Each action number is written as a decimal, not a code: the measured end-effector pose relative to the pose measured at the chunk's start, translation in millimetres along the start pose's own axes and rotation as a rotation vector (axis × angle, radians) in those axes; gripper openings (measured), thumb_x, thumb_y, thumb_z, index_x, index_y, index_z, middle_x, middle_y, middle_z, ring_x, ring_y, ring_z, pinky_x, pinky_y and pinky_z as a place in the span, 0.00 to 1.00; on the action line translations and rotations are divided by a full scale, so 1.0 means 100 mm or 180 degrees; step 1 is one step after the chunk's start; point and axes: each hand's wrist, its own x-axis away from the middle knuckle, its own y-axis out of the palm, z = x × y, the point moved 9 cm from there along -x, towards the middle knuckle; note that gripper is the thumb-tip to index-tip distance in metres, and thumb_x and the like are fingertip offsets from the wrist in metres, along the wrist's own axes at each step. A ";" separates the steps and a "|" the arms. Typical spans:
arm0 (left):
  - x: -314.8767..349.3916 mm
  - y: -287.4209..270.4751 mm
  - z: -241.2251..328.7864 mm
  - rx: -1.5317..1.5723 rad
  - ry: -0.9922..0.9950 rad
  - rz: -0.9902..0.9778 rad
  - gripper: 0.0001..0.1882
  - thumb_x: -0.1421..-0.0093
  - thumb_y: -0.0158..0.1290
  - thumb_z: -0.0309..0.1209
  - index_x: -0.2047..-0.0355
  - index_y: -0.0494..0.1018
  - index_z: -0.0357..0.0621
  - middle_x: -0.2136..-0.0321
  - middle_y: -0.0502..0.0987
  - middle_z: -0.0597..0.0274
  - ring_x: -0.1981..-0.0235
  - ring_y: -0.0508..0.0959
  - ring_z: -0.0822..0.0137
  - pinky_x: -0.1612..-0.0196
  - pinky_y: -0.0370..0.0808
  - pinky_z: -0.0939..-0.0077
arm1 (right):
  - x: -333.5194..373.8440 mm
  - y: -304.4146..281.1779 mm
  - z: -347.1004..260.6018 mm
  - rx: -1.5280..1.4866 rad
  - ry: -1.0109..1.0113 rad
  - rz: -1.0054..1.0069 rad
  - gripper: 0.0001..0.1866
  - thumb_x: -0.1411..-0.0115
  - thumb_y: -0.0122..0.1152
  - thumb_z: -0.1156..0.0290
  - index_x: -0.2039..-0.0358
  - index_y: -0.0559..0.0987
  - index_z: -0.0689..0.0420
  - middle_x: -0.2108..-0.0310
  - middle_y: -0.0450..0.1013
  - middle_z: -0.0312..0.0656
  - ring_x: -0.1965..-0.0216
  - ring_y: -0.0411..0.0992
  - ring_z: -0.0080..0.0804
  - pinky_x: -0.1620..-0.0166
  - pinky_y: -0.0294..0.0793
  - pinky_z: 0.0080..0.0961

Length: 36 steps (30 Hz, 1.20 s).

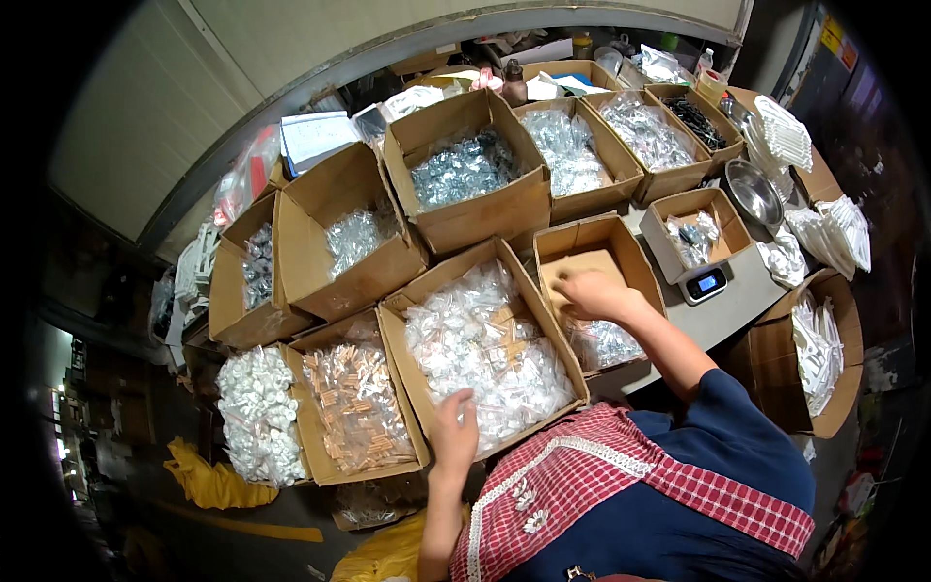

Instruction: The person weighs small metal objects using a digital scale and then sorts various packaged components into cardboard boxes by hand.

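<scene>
Left hand (pixel 456 427) at near edge of big carton (pixel 548 325); fingers part open, nothing visible held. Clear bags of white parts (pixel 485 359) fill that carton. Right hand (pixel 587 294) farther off, over the narrower carton (pixel 638 260); fingers curled, can't tell if they grip anything. More clear bags (pixel 606 344) lie in its near end. Risks, my judgement: slick bags piled loosely could slide over the rim if nudged; tightly packed cartons could catch the forearm. Grey bench (pixel 713 320) beyond, carrying digital scale (pixel 706 285) and steel bowl (pixel 754 194). Pale panelled wall (pixel 281 39) behind.
</scene>
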 end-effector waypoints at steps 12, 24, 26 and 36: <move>-1.92 0.13 -0.49 -0.1861 -0.0294 -0.0356 0.36 0.42 0.55 0.48 0.37 0.61 0.45 0.41 0.58 0.24 0.38 0.56 0.28 0.37 0.59 0.48 | -1.44 0.64 -0.79 -0.0076 -0.0141 -0.0717 0.43 0.46 0.64 0.45 0.32 0.59 0.39 0.30 0.45 0.52 0.34 0.51 0.64 0.39 0.62 0.56; -0.60 0.14 0.58 -0.0915 0.0049 -0.2968 0.27 0.41 0.56 0.46 0.43 0.71 0.55 0.44 0.69 0.46 0.45 0.72 0.51 0.41 0.68 0.61 | -0.11 0.67 -1.20 0.0268 -0.1440 -0.3086 0.44 0.46 0.63 0.43 0.34 0.63 0.49 0.33 0.55 0.48 0.33 0.53 0.52 0.38 0.62 0.46; -0.58 0.11 0.65 -0.0167 0.0050 -0.3140 0.22 0.37 0.53 0.45 0.45 0.74 0.53 0.48 0.76 0.56 0.50 0.76 0.60 0.44 0.71 0.64 | -0.14 0.37 -1.16 -0.0578 -0.1459 -0.3347 0.39 0.44 0.62 0.45 0.36 0.66 0.49 0.38 0.64 0.50 0.37 0.62 0.49 0.39 0.65 0.40; -1.52 0.65 -0.66 -0.1834 -0.0133 -0.1467 0.38 0.38 0.44 0.60 0.32 0.54 0.59 0.30 0.35 0.42 0.29 0.31 0.41 0.30 0.29 0.47 | -1.14 1.12 -0.89 0.0336 -0.0775 -0.1949 0.53 0.46 0.44 0.25 0.29 0.46 0.44 0.28 0.34 0.49 0.29 0.30 0.60 0.33 0.49 0.57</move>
